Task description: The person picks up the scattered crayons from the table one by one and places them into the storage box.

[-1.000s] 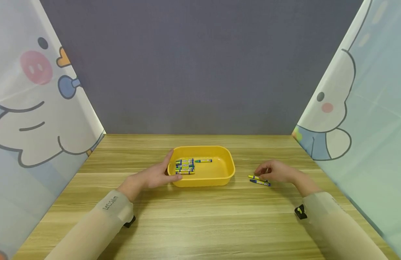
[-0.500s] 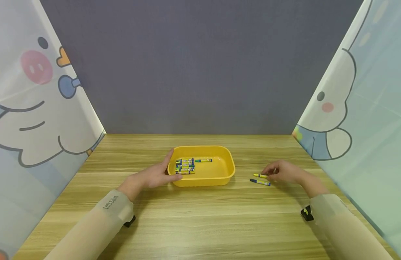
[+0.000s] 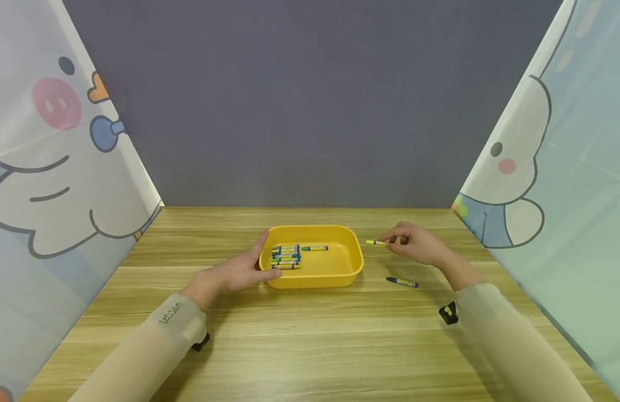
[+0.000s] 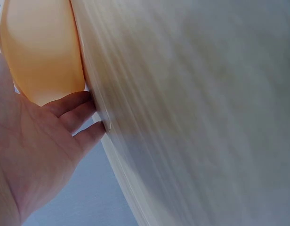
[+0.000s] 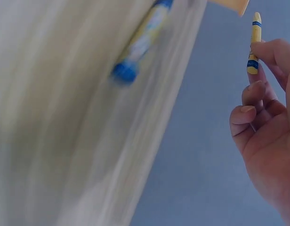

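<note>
In the head view a yellow tray (image 3: 310, 282) stands on the table, with a row of several crayons (image 3: 286, 257) at its left end. A green crayon (image 3: 315, 248) lies apart from them in the tray. My left hand (image 3: 238, 271) holds the tray's left end, its thumb at the near rim; the left wrist view shows fingertips low against the tray (image 4: 46, 47). Right of the tray, my right hand (image 3: 415, 243) pinches a yellow crayon (image 3: 376, 243) between thumb and fingers, above the table (image 5: 252, 37). A dark blue crayon (image 3: 402, 282) lies on the table below that hand.
The wooden table (image 3: 310, 340) ends at a dark grey upright panel (image 3: 310, 111) behind. Cartoon-printed cloths (image 3: 63, 139) hang at both sides. The blue crayon looks blurred in the right wrist view.
My right hand first drew the yellow crayon slightly right, away from the blue one, then lifted it up and left towards the tray. The left hand and tray have stayed put.
</note>
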{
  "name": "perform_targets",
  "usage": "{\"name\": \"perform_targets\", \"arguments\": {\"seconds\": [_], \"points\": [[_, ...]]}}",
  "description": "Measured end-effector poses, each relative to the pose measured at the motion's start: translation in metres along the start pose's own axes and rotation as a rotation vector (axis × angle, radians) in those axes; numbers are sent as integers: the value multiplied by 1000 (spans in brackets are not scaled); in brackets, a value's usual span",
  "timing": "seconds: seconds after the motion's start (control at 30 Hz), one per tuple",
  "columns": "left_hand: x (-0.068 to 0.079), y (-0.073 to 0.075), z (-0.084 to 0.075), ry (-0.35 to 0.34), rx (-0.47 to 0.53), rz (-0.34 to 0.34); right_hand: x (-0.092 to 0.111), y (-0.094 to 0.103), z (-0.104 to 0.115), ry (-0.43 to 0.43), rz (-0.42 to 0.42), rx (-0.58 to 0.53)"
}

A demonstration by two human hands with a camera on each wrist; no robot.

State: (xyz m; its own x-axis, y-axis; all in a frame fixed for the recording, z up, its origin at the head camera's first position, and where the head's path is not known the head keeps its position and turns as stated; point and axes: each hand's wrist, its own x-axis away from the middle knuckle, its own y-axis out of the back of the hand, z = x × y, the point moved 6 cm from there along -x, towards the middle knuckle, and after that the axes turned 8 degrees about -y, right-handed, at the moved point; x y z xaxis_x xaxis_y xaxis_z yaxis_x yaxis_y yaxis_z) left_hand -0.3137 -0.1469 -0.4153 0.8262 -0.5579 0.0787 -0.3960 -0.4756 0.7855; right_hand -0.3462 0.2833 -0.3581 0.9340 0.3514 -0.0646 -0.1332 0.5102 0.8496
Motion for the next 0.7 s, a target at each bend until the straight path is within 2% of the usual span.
{"name": "perform_targets", "arguments": {"seconds": [0.2, 0.4, 0.7], "points": [[0, 0, 0, -4, -11, -3, -27, -12, 35, 39, -9, -23], [1, 0, -2, -9, -11, -3, -53, -36, 65, 90, 11, -43], [0, 0, -3, -6, -31, -4, -73, -67, 96, 98, 44, -92]]}}
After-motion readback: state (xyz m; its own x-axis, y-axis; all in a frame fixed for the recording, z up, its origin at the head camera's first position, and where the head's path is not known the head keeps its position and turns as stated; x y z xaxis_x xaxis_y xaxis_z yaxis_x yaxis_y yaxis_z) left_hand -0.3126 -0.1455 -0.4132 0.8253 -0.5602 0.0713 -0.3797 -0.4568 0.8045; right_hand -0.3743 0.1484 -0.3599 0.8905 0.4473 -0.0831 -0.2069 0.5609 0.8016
